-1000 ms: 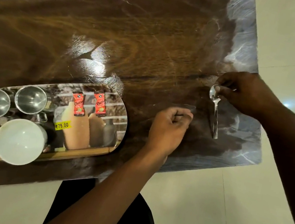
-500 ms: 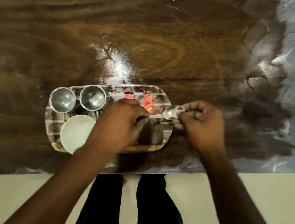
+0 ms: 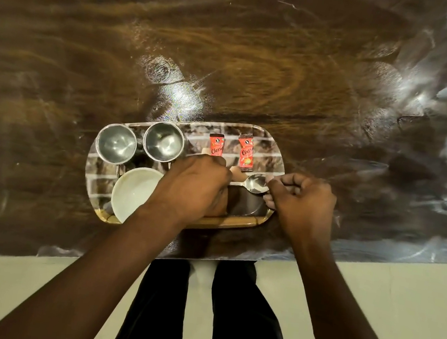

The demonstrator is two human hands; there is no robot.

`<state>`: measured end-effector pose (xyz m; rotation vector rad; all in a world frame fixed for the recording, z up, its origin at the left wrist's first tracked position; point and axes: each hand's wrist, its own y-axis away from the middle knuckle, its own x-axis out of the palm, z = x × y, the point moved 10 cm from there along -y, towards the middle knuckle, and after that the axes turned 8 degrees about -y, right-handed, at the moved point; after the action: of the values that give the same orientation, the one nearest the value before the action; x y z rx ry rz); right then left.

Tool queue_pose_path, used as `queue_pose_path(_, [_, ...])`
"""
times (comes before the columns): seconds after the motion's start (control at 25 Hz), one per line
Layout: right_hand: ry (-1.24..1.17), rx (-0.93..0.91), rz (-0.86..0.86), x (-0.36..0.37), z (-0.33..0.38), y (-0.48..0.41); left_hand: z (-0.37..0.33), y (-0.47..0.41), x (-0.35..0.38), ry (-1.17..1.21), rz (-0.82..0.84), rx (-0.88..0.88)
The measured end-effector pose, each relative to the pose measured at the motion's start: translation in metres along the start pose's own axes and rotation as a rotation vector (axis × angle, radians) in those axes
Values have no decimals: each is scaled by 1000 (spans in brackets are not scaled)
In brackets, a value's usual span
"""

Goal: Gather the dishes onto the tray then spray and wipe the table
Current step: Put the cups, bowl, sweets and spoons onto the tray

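1. Between the hands, over the tray (image 3: 239,223), lies the spoon (image 3: 255,183): light, rigid, slippery steel. Right hand (image 3: 301,204) pinches its bowl; left hand (image 3: 195,188) apparently closes on the handle.
2. Beyond the left hand: steel cups (image 3: 164,141), bowl (image 3: 134,192). Grip cups by their rims.

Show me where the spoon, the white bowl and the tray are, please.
spoon (image 3: 256,183), head view, on its shiny bowl end.
white bowl (image 3: 134,192), head view, on its inside bottom.
tray (image 3: 232,221), head view, on its near golden rim.
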<state>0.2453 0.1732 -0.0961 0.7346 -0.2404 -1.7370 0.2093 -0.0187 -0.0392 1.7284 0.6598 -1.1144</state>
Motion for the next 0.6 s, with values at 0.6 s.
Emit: queue_pose_path(0.6, [259,-110,-35,-6,27,11,13,14,-2,122,-100,-6])
